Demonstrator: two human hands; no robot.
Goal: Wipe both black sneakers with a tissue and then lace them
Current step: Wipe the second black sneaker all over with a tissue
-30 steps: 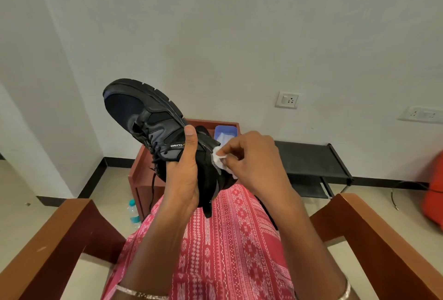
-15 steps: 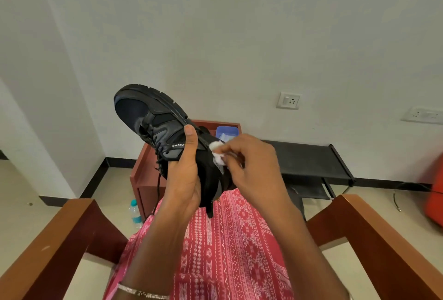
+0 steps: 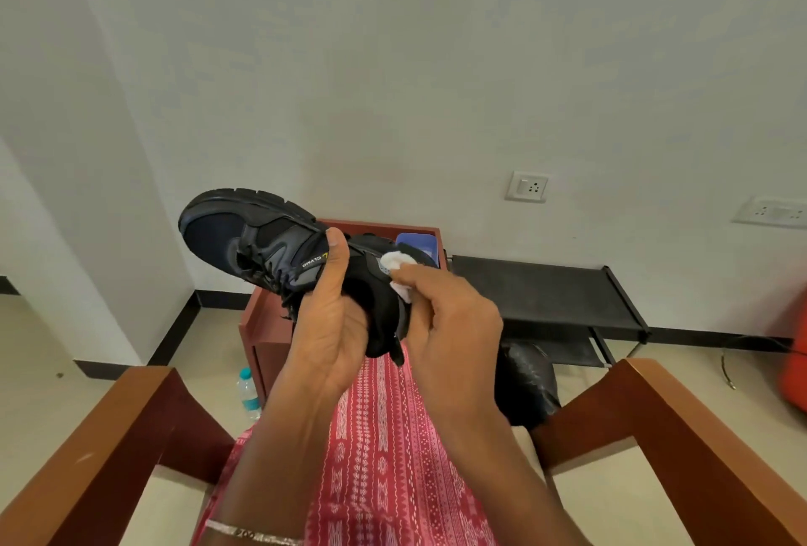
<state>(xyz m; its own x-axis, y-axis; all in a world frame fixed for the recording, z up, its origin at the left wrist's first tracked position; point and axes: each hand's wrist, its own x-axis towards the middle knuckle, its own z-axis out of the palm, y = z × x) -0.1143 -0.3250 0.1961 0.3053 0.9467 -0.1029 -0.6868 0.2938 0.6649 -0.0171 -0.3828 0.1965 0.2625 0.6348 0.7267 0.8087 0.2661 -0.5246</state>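
held above the red-patterned lap (image 3: pixel 384 458), the black mesh sneaker (image 3: pixel 257 235) looks light, soft-collared; left grip (image 3: pixel 332 318) wraps its midfoot, a sound hold; right grip (image 3: pixel 454 327) pinches a crumpled white tissue (image 3: pixel 395 262) against its heel.

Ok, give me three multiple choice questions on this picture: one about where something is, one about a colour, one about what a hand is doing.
1. Where is the water bottle?
A. on a windowsill
B. on the floor beside the wooden cabinet
C. in a bag

2. What colour is the tub behind the sneaker?
A. blue
B. green
C. yellow

3. What is the right hand doing?
A. hanging idle
B. tying a lace
C. pinching a tissue against the sneaker

Answers:
1 B, it stands at the cabinet's foot.
2 A, its rim shows blue.
3 C, white tissue shows between hand and sneaker.
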